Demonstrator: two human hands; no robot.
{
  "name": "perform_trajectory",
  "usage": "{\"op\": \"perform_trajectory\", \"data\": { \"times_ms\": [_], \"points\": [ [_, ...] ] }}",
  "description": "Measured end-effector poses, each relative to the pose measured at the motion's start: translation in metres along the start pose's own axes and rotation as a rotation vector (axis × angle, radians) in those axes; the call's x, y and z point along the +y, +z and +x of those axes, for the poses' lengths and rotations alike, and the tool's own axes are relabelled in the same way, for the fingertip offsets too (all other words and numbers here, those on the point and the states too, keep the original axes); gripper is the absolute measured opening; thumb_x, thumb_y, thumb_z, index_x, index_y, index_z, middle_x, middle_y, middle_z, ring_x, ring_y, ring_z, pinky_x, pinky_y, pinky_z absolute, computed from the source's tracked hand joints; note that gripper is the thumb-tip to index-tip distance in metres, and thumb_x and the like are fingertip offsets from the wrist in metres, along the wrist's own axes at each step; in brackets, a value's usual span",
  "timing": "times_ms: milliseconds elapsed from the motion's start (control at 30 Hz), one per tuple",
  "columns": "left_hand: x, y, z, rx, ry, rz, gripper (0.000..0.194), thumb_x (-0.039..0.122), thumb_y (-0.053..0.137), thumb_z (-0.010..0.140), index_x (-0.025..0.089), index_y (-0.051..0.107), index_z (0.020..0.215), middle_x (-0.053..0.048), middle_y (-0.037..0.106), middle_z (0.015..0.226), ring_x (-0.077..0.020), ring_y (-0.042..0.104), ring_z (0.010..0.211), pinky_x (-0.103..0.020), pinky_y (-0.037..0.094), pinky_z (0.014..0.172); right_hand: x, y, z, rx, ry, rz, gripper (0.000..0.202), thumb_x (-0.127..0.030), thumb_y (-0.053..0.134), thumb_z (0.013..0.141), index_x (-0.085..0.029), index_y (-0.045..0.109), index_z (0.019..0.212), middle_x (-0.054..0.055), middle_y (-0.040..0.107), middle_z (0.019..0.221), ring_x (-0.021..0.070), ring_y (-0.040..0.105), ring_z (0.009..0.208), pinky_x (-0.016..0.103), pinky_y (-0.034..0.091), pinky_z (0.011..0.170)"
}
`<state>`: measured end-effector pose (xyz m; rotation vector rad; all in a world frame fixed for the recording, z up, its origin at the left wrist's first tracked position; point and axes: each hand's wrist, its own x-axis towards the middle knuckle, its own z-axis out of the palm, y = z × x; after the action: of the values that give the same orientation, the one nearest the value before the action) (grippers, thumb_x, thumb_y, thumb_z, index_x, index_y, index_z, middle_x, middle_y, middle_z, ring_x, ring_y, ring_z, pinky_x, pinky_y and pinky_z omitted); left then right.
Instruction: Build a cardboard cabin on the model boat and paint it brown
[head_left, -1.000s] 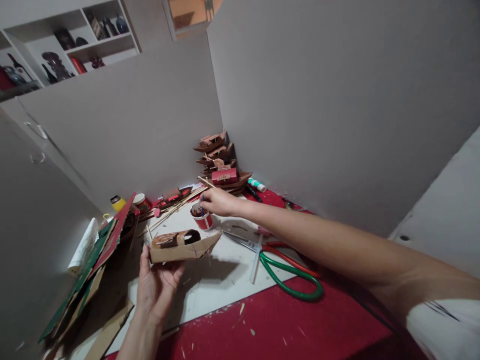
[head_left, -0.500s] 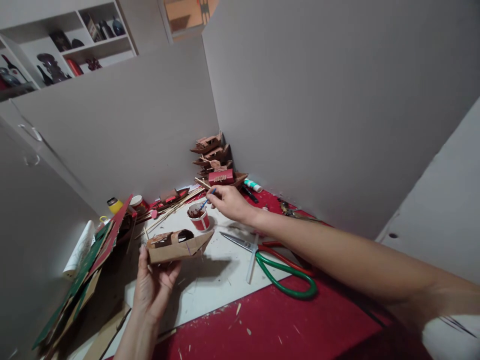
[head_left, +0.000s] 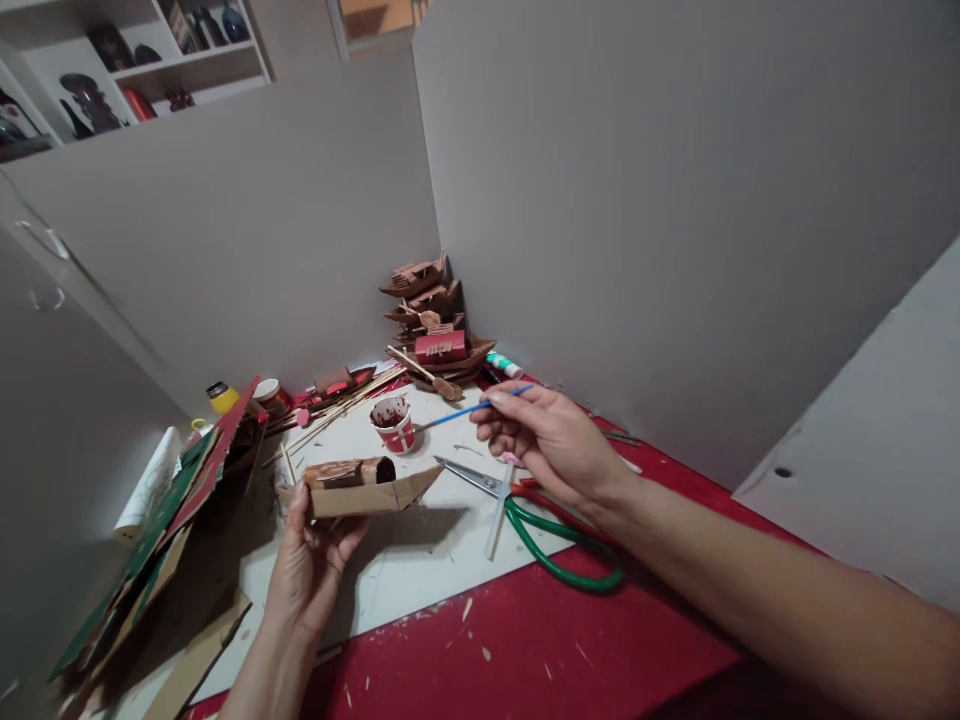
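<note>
My right hand [head_left: 544, 440] has the brush [head_left: 465, 412] pinched by its blue handle between thumb and forefinger, the other fingers loosely curled. My left hand [head_left: 311, 555] is half closed round the near end of the boat [head_left: 367, 498], thumb up against its side and fingers beneath, so the boat sits held off the table, pointing across toward my right. The cup [head_left: 391, 427], smeared brown inside, stands beyond the boat and left of my right hand. The brush slants down toward it, its tip outside, in front of the wall; whether they touch I cannot tell.

The canopy [head_left: 341, 474] over the boat is brown, while the hull side is bare card, so I judge this to be the painting step, between cup and boat. The next move seems to call for a steady left hold and a light right one, clear of the scissors [head_left: 480, 483] below my right hand.
</note>
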<state>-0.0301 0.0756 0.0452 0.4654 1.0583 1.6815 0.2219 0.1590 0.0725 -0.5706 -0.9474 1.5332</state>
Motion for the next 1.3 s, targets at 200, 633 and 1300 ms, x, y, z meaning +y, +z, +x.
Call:
{"op": "perform_trajectory", "data": {
  "times_ms": [200, 633, 1300],
  "points": [
    [-0.004, 0.007, -0.005, 0.037, -0.033, 0.033, 0.032, 0.034, 0.06, 0.087, 0.022, 0.062, 0.117, -0.009, 0.071, 0.099, -0.022, 0.07, 0.083, -0.039, 0.06, 0.069, 0.009, 0.004, -0.022, -0.124, -0.129, -0.088, 0.023, -0.034, 0.075, 0.076, -0.017, 0.062, 0.083, 0.003, 0.073, 0.07, 0.0115, 0.067, 0.056, 0.019, 0.054, 0.048],
    [-0.009, 0.009, -0.006, 0.037, -0.061, 0.045, 0.027, 0.033, 0.056, 0.09, 0.022, 0.064, 0.113, -0.01, 0.07, 0.108, -0.0234, 0.07, 0.088, -0.04, 0.061, 0.07, 0.002, 0.0, -0.032, -0.176, -0.306, -0.361, 0.014, -0.032, 0.069, 0.083, -0.019, 0.065, 0.083, 0.003, 0.073, 0.071, 0.0123, 0.069, 0.062, 0.021, 0.058, 0.055],
    [-0.013, 0.01, -0.009, 0.036, -0.072, 0.073, 0.033, 0.035, 0.062, 0.086, 0.021, 0.063, 0.115, -0.011, 0.07, 0.109, -0.0228, 0.07, 0.086, -0.038, 0.061, 0.07, 0.015, 0.0, -0.035, -0.295, -0.481, -0.604, 0.012, -0.014, 0.06, 0.087, -0.018, 0.069, 0.092, 0.002, 0.075, 0.081, 0.0113, 0.071, 0.072, 0.017, 0.058, 0.064]
  ]
}}
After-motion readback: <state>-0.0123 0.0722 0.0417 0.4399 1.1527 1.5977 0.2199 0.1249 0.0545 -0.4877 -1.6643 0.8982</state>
